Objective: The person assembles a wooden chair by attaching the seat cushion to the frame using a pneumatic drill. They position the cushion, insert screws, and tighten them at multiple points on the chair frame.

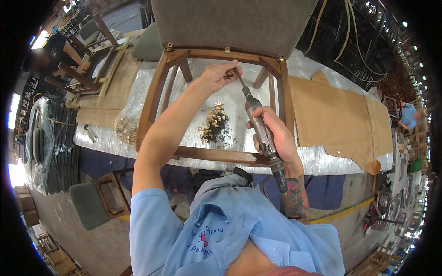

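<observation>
My right hand (278, 133) is wrapped round a grey inline power screwdriver (261, 122), whose long bit points up and away to the left. My left hand (221, 77) is closed on several small dark screws (229, 74), its fingertips at the bit's tip. Both hands are over a wooden chair frame (209, 154), near its far rail. A grey upholstered panel (232, 27) stands beyond that rail, with small brass brackets (227, 49) along the join. Inside the frame lies a pile of brass brackets and dark screws (214, 123).
White foam wrap (179, 110) covers the table. Brown cardboard (340, 119) lies to the right, and a plastic bag of brackets (128, 129) to the left. A chair (94, 204) is on the floor. At far left, a person (55, 53) handles another chair frame.
</observation>
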A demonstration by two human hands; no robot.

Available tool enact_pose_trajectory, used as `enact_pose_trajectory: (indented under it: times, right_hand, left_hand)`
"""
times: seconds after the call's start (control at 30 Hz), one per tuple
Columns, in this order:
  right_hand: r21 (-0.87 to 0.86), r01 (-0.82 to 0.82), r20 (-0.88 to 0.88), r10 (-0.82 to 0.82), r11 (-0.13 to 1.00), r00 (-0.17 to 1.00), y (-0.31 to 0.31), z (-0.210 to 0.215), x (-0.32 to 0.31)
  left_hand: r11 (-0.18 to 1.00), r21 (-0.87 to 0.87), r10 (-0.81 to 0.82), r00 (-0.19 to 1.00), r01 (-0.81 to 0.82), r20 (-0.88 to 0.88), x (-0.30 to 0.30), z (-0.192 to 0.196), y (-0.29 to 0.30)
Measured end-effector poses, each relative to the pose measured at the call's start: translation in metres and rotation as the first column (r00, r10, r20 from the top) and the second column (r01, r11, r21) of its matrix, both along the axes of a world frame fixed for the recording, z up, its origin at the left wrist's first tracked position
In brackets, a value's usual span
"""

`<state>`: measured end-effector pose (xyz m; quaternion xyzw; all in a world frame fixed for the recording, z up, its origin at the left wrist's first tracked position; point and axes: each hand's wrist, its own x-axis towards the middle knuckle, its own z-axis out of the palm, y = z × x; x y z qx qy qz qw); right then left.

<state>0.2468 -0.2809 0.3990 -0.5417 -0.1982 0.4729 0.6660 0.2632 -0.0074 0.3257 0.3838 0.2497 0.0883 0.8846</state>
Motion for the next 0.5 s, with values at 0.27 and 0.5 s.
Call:
enact_pose_trajectory:
  times: [0.27,0.5]
  right_hand:
    - [-0.032,0.009,0.058,-0.007,0.999,0.998,0.007,0.001,-0.006]
    - [0.018,0.047,0.048,-0.047,0.999,0.998,0.017,-0.008,-0.013]
  left_hand:
    - [0.997,0.039,0.073,0.996,-0.071,-0.051,0.003,0.007,-0.003]
    - [0.986,0.166,-0.01,1.0,0.008,0.012,0.001,0.003,0.005]
